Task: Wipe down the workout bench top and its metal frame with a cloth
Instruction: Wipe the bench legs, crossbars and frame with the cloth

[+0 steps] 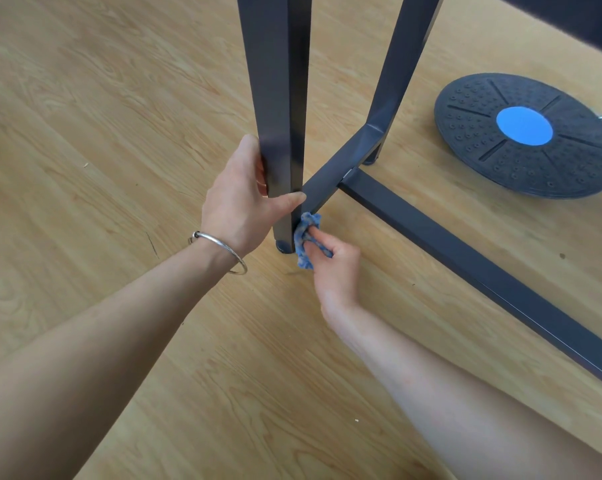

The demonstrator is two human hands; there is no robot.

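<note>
Frame-wiping step under way: left hand (239, 202) fingers clasping near bench leg (275, 98), right hand (330, 268) fingers pinching blue cloth (304, 237) against its foot; next, likely along floor crossbar (466, 261).

Bare forearms, a thin silver bangle (220, 249) on the left wrist.

Home workout spot: wood-look floor (119, 133), dark metal bench frame (279, 98), studded balance disc (524, 133).
</note>
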